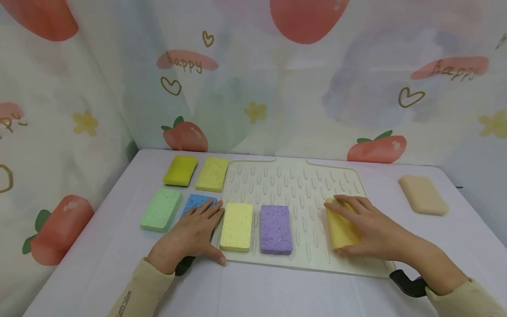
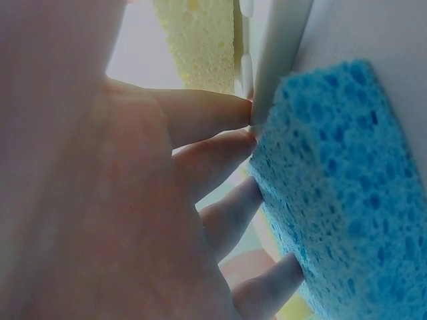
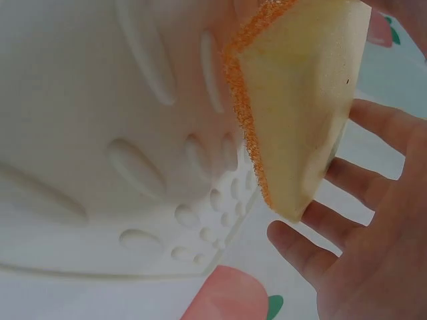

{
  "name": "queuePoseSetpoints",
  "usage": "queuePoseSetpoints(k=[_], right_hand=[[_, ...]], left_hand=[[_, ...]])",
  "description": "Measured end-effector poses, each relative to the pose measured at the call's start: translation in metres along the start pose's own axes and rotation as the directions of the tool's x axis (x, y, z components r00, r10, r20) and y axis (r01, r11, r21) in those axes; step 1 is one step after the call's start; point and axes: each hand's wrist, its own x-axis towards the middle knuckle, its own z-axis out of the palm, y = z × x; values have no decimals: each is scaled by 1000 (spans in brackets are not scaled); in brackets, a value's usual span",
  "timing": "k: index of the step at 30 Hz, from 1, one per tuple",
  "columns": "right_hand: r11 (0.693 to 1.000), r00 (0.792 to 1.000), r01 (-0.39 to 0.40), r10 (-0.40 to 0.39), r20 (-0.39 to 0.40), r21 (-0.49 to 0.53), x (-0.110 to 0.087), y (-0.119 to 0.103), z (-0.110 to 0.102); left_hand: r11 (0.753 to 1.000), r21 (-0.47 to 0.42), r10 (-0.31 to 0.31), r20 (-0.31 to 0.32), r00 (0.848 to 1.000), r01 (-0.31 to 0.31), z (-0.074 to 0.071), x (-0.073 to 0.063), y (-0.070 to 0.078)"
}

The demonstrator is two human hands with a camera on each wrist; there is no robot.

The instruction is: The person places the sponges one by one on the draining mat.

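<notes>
While the right hand (image 1: 376, 229) holds a yellow sponge (image 1: 342, 229) between its thumb and fingers, over the right part of a pale ridged mat (image 1: 293, 181), I can see from the right wrist that the sponge's rough orange layer is turned toward the mat. The thumb sits at the near end and the fingers reach round the far end; whether the sponge touches the mat, I cannot tell.

The left hand (image 1: 192, 235) is spread wide, its fingers fanned and fairly straight over a blue sponge (image 2: 347, 167), which lies just left of the mat. Seen close up from the left wrist, the fingertips meet that sponge's edge; the thumb points toward the near edge of the mat.

Between the 2 hands, a pale yellow sponge (image 1: 236, 226) and a purple sponge (image 1: 276, 229) lie side by side with a narrow gap. Left of the blue piece, a green sponge (image 1: 161, 209) rests on the white table (image 1: 257, 290). Behind them are a bright yellow sponge (image 1: 180, 170) with a dark underside and a speckled yellow sponge (image 1: 212, 174), the latter beside the mat's far left corner. Well apart, at the right, lies a beige sponge (image 1: 423, 195). Beyond the table hangs a backdrop (image 1: 285, 88) printed with hearts, flowers and "happy".
</notes>
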Motion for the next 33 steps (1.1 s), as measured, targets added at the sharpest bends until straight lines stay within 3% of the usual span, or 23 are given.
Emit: queuePoseSetpoints(k=[33], right_hand=[[997, 998, 55, -56, 24, 52, 25, -21, 15]], left_hand=[[1000, 2, -3, -1, 1000, 3, 1, 0, 0]])
